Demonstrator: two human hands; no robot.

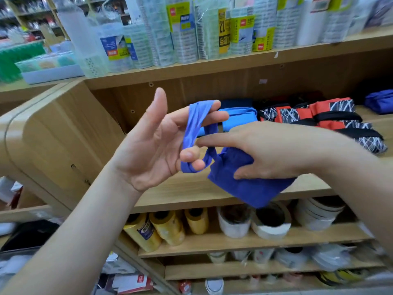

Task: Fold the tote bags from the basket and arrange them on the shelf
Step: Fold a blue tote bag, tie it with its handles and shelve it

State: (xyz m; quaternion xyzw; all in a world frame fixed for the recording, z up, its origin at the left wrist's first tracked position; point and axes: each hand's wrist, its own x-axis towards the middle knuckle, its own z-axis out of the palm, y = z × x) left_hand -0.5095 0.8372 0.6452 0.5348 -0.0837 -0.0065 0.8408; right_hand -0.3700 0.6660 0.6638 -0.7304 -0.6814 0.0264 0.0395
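One blue tote bag, folded, handles looped

Indigo tote bag: folded to a compact bundle, held in the air before the shelf, gripped by the right hand | strap: twisted, looped round fingers of the left hand | shelved: light-blue folded bag, red-and-black patterned bags in a row, dark-blue bag at far right
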